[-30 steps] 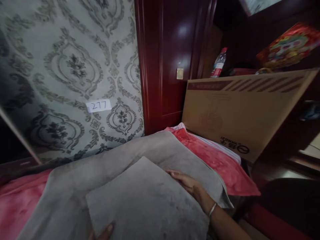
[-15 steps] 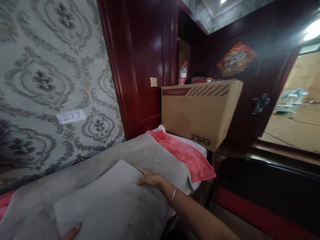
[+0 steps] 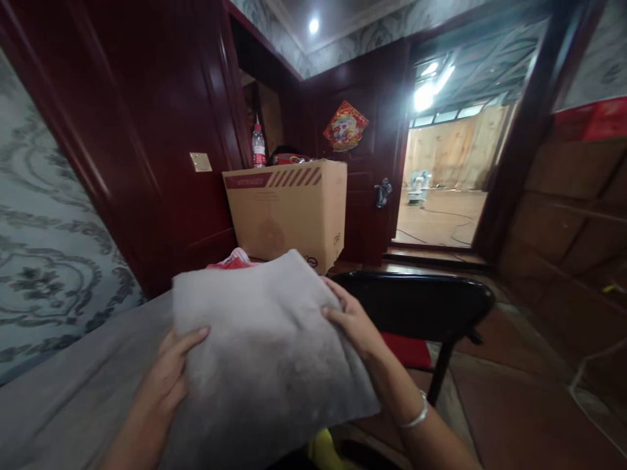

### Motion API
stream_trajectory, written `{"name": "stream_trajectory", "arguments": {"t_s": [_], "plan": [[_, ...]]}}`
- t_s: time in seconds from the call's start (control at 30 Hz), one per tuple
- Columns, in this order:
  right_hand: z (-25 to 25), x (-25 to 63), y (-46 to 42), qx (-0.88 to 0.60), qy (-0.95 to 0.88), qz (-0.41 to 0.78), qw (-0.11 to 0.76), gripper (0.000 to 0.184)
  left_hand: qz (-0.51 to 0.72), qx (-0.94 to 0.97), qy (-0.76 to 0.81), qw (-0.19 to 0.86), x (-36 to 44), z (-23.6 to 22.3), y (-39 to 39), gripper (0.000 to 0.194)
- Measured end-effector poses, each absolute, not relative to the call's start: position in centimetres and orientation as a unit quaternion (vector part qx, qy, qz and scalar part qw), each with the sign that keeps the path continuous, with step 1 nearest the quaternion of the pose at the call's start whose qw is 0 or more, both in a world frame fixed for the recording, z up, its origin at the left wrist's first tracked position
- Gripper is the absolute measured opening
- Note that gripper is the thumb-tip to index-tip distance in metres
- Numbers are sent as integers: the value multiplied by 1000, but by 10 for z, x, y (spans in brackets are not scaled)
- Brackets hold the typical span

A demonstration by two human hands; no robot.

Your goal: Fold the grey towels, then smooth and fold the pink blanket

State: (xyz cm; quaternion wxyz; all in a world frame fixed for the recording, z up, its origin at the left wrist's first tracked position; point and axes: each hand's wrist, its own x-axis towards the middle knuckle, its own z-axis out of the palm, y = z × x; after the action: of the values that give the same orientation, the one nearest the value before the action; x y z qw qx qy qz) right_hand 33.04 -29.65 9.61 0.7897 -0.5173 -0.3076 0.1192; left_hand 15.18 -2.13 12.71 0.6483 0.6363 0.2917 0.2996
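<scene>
Between my two hands is a grey, felt-like sheet [image 3: 264, 339], raised and tilted in front of me. My left hand [image 3: 171, 369] grips its left edge, thumb on the near face and the other fingers partly hidden. On the right edge, my right hand [image 3: 353, 320] pinches the sheet with thumb and fingers; a silver bangle is on that wrist. Below and to the left lies a larger grey cover [image 3: 93, 359] spread over a surface. Some red and white fabric [image 3: 235, 260] peeks out behind the held sheet.
A large cardboard box [image 3: 279, 209] stands behind the sheet, with a bottle [image 3: 258, 147] near its top. To the right is a black-backed chair [image 3: 416, 303] with a red seat. Beyond it, a dark red door [image 3: 362, 225] stands beside a doorway into a lit room.
The sheet has come up off the grey cover and is now held in both hands. My view has turned right, bringing the chair and doorway further into sight.
</scene>
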Motion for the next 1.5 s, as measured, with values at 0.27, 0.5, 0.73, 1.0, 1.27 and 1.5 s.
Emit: {"name": "stream_trajectory", "arguments": {"t_s": [0.27,0.5,0.73,1.0,1.27,1.5], "plan": [[128,384,-452,-599,-181,-65,778,89,119,601,39,789,344,200,-144,47],[101,453,-518,-767,-114,-287,562,68,184,743,11,643,443,190,-217,55],[62,460,-521,-858,-107,-405,298,51,159,953,-108,232,441,136,-233,44],[66,457,-520,-857,-85,-447,243,48,132,971,-100,172,446,146,-232,52],[84,432,-510,-867,-289,-400,62,73,248,937,-234,74,426,142,-233,44],[85,449,-525,-860,-325,-391,42,80,194,934,-297,-31,428,135,-238,97]]}}
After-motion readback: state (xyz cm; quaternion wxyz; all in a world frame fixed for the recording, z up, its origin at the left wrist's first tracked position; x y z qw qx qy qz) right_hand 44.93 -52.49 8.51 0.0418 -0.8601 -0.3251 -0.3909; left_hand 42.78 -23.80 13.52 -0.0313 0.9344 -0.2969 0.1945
